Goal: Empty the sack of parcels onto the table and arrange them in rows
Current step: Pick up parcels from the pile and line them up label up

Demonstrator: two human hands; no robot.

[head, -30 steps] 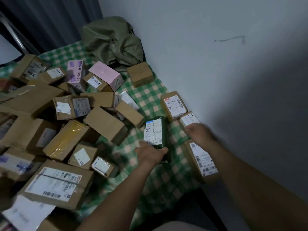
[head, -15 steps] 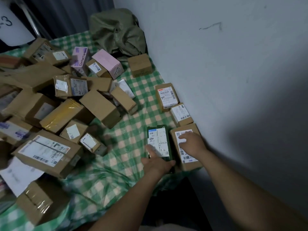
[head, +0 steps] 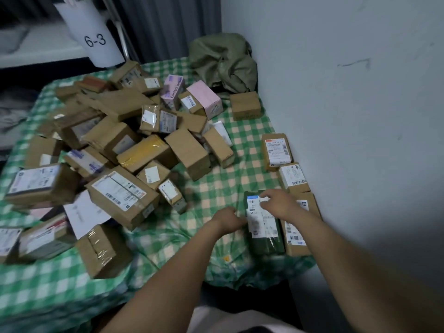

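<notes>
Head view: left hand [head: 228,218] grips the green parcel [head: 263,228], right hand [head: 280,203] rests loosely atop.

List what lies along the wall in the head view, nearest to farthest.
Big brown box → small white-labelled box → box with red-topped label → plain brown box → green sack.

Parcel heap [head: 125,150] left; row [head: 292,174] along right wall [head: 348,116]; sack [head: 222,60] behind.
</notes>
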